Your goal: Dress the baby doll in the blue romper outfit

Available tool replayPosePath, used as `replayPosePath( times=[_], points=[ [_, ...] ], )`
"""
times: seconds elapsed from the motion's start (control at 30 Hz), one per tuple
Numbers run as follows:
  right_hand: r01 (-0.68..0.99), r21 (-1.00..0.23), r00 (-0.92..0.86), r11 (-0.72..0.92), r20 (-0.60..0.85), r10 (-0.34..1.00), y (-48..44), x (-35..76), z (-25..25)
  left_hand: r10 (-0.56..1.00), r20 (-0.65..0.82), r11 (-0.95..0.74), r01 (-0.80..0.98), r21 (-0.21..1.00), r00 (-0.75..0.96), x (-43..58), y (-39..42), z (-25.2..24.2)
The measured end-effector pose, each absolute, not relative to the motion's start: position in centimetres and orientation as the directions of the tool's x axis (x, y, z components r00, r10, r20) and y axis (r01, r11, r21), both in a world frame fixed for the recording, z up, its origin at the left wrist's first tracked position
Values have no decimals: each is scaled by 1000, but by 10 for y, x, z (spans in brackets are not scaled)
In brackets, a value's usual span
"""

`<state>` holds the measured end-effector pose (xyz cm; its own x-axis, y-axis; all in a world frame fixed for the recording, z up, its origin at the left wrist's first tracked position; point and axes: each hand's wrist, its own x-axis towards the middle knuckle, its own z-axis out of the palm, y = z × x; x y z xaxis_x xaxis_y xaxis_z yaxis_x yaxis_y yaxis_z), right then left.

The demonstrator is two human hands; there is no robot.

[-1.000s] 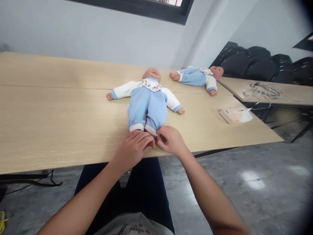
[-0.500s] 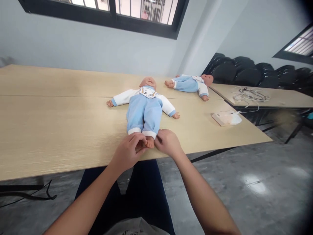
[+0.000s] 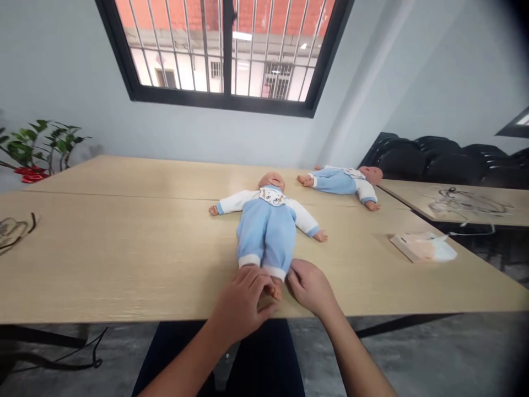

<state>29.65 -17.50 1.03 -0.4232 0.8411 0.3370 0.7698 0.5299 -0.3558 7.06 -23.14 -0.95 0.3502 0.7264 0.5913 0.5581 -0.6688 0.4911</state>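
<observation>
The nearer doll (image 3: pixel 268 225) lies on its back on the tabletop (image 3: pixel 124 253), head toward twelve o'clock, feet toward six. The left hand (image 3: pixel 243 302) curls at its feet, so the body extends toward one o'clock from there. The right hand (image 3: pixel 312 288) sits bent beside a trouser cuff (image 3: pixel 275 272), with the body toward eleven o'clock. I cannot tell whether either of the hands grips. A second doll (image 3: pixel 336 183) lies at two o'clock from the first.

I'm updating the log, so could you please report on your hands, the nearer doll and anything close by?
Left hand at feet, right hand by cuff. Nearer doll face-up on table. Second doll, white packet off right.
</observation>
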Motion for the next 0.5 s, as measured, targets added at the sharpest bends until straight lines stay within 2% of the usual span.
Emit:
replayPosePath(
  times=[0.2, 0.37, 0.5],
  points=[
    [789, -385, -394, 479, 280, 875, -171, 296, 11, 723, 644, -636, 603, 481, 248, 77, -226, -9],
    [779, -386, -419, 494, 266, 868, -172, 294, 9, 695, 688, -593, 710, 381, 211, 51, -214, -7],
    [734, -375, -447, 566, 360, 819, -172, 295, 5, 780, 593, -458, 830, 320, 202, -7, -198, -8]
  ],
)
